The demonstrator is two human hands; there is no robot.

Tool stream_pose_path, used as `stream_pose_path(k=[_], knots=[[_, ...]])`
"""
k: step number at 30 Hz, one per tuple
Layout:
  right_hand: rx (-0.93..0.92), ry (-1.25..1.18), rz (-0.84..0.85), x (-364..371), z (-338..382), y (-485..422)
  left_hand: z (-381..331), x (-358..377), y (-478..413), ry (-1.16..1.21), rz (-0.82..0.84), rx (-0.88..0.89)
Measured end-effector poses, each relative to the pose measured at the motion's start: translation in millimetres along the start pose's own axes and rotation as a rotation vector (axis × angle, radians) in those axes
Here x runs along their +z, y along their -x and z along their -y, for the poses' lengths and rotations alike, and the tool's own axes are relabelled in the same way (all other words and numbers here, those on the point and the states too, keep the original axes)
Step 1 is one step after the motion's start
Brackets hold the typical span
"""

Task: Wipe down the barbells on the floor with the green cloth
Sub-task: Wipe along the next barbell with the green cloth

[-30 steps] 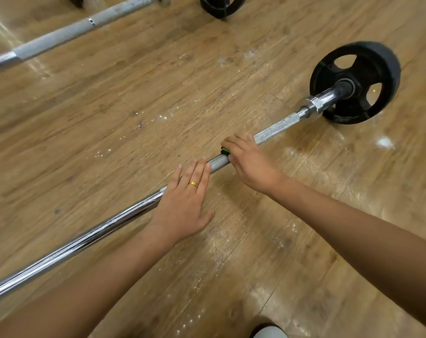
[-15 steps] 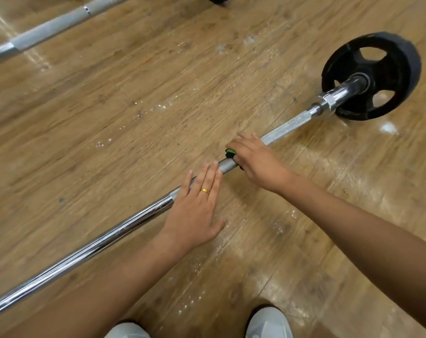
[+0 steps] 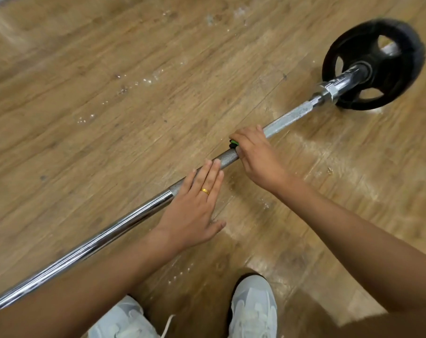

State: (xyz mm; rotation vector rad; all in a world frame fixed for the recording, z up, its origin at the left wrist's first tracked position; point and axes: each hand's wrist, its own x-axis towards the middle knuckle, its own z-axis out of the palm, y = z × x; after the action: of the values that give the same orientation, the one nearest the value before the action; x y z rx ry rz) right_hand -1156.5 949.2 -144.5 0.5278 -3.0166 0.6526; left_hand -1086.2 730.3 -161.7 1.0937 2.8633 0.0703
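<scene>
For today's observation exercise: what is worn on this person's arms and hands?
No sleeves, gloves, watch or bracelet show: the left forearm and right forearm are bare as far as the picture shows them. The left hand wears a plain gold ring on one finger; the right hand shows no ring.

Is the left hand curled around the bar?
No, the left hand lies flat, its straight fingers resting on the bar.

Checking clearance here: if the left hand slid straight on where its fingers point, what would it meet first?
Likely the right hand, gripping the green cloth round the silver knurled metal barbell; the fingers of the left hand rest on that bar.
</scene>
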Motion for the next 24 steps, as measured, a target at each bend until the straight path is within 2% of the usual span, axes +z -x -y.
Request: stream_pose_path(k=[5,10,15,18,24], knots=[[-0.082,-0.012,0.074,-10,-8,15,-14,4,9,-0.064,-0.007,0.031],[-0.026,-0.036,0.006,-9,0,31,-32,4,16,-0.073,-0.010,0.025],[-0.076,-0.014,0.080,-13,-5,44,-41,2,24,-0.048,-0.028,0.046],[-0.004,-0.007,0.030,-16,-9,49,-45,1,28,-0.052,-0.042,0.069],[-0.002,0.077,-0.009,-12,-3,66,-51,6,35,-0.103,-0.078,0.118]])
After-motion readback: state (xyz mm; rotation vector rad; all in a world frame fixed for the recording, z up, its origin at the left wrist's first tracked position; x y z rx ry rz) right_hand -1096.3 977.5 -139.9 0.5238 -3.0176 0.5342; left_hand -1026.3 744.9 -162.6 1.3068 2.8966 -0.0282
